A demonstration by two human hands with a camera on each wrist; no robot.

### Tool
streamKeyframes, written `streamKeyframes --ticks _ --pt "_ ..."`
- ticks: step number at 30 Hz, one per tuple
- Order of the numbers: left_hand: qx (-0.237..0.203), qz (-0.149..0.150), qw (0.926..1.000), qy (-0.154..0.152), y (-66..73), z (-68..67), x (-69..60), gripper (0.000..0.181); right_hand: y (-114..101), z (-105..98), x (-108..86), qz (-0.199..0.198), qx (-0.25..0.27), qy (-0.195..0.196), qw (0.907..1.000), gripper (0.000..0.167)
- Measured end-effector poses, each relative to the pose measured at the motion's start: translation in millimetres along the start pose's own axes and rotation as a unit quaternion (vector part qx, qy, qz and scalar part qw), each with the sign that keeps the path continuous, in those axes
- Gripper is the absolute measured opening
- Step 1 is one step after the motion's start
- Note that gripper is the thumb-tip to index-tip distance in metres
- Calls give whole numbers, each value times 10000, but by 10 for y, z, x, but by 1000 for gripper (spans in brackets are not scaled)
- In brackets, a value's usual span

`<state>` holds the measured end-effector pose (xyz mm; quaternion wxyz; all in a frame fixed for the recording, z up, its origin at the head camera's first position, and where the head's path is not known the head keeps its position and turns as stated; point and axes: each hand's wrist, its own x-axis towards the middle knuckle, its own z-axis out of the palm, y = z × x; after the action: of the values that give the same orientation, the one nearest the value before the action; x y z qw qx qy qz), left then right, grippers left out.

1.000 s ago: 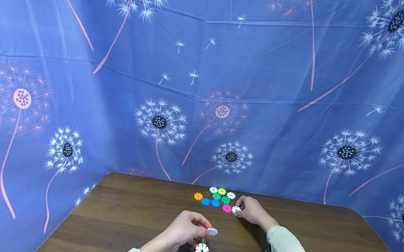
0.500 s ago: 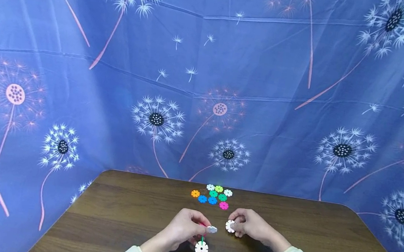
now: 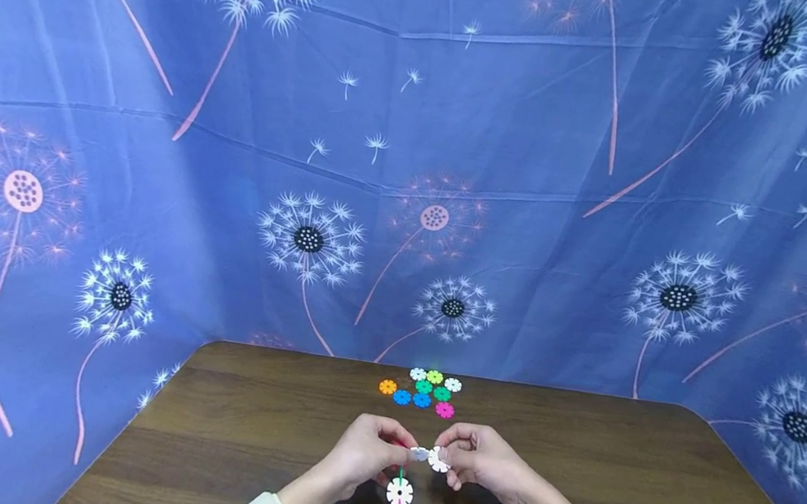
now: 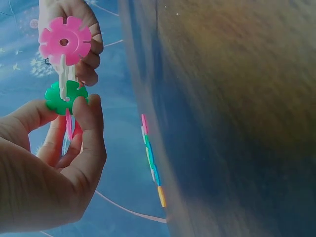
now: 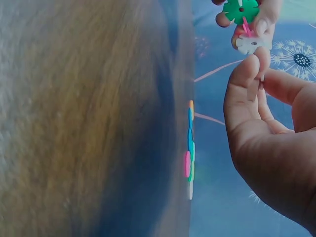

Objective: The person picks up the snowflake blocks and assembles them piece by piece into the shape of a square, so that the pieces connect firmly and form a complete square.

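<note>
In the head view my left hand (image 3: 365,452) holds a chain of notched plastic discs. The left wrist view shows its thumb and finger pinching at a green disc (image 4: 61,98), with a pink disc (image 4: 78,37) and an edge-on white disc beyond. A white disc (image 3: 420,454) forms the chain's near-right end; another white disc (image 3: 400,493) hangs below the fingers. My right hand (image 3: 490,466) pinches a loose white disc (image 3: 438,459) by its edge. The two white discs meet edge to edge, or almost; whether their slots engage I cannot tell.
Toward the back of the brown wooden table (image 3: 264,403) lie several loose discs, among them an orange disc (image 3: 388,387), a blue disc (image 3: 402,397) and a pink disc (image 3: 444,410). A blue dandelion-print cloth (image 3: 556,304) hangs behind.
My right hand has picked up a white disc beside the pink one and brought it left and nearer, up to the chain. The left hand has stayed nearly in place.
</note>
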<state>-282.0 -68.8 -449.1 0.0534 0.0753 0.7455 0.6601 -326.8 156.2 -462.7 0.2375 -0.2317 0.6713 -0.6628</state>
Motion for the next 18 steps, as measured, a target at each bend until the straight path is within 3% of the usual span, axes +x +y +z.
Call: streamKeyframes --ticks 9,18 --pt "-11 -29 10000 27 -26 3 10 6 -17 49 -4 -107 182 47 9998 22" --pt "-113 186 9998 40 18 8 20 6 -41 85 -23 -109 450 -7 9989 15"
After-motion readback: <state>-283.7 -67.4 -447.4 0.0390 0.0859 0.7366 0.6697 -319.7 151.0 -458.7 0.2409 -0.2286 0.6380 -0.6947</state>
